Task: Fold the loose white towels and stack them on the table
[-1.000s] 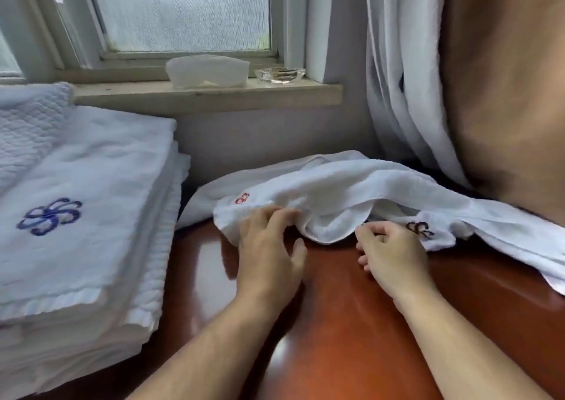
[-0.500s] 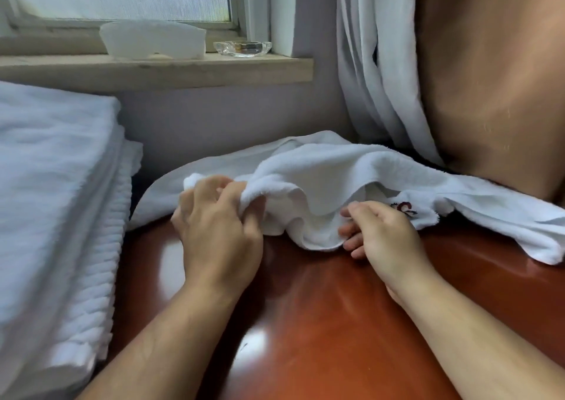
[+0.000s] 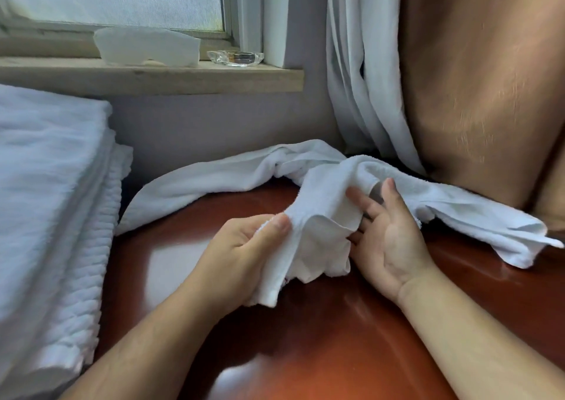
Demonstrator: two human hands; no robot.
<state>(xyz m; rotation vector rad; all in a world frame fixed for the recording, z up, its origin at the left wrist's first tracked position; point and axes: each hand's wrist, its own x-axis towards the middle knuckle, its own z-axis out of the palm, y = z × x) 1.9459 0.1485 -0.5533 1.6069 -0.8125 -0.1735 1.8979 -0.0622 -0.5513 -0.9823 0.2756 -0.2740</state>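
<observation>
While the red-brown table [image 3: 336,353] carries a stack of folded towels [image 3: 52,201] at left, the loose white towel [image 3: 214,176] sprawls across its far side. The left hand [image 3: 244,253] pinches a near fold between thumb and curled fingers; the right hand [image 3: 388,240] lies palm up, fingers straight, apart, touching the cloth.

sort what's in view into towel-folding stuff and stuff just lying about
Job: loose white terry towel, gripped by left hand, right hand open against it; stack of folded white towels; glossy red-brown wooden table.
Lying about: white soft pack, clear glass dish, white curtain, tan drape.
</observation>
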